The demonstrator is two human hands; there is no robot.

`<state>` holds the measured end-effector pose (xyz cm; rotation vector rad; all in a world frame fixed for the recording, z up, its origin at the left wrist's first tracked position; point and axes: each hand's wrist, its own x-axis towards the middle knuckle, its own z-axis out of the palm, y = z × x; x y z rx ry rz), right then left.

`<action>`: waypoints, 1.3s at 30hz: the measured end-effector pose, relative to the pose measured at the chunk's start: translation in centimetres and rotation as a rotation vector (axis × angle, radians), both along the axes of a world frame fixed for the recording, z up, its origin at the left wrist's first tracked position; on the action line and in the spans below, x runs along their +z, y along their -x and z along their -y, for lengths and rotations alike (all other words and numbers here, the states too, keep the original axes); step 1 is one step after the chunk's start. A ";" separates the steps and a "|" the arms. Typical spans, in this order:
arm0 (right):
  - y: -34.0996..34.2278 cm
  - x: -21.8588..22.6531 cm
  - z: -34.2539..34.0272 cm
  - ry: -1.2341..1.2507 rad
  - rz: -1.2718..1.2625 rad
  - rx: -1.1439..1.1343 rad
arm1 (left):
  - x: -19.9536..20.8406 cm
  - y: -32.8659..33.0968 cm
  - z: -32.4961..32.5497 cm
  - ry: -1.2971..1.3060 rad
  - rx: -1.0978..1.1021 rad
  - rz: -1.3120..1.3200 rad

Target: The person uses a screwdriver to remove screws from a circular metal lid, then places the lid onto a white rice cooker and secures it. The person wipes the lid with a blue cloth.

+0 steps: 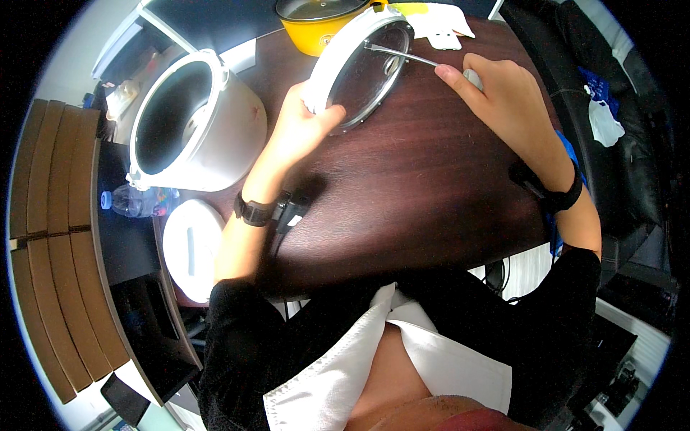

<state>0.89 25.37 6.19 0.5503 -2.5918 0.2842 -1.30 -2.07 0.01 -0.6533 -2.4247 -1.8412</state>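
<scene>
Apparently the work is sitting midway: on the dark bench (417,187), the white cooker body (233,136) is standing open, the round lid (363,72) is being held tilted to its right, and the tool work seems to be going on (how much is remaining, I cannot tell). Reaching forward, the left hand (305,122) is gripping the lid's lower left rim, thumb inside, while the right hand (503,90) is clasping a screwdriver (406,56), pointing it leftward at the inner rim.
</scene>
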 end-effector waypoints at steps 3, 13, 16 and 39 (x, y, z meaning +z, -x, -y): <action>-0.1 0.2 0.1 -0.014 -0.022 -0.011 | 0.0 0.0 -0.1 0.010 -0.006 -0.011; -0.3 0.2 -0.4 -0.013 0.009 -0.018 | 0.1 -0.1 -0.2 0.016 -0.001 -0.006; -0.1 0.1 -0.5 -0.031 0.002 -0.015 | 0.2 -0.3 -0.2 0.023 -0.001 -0.004; 0.1 -0.1 -0.8 -0.050 0.043 -0.008 | 0.2 -0.7 -0.7 0.029 -0.014 0.010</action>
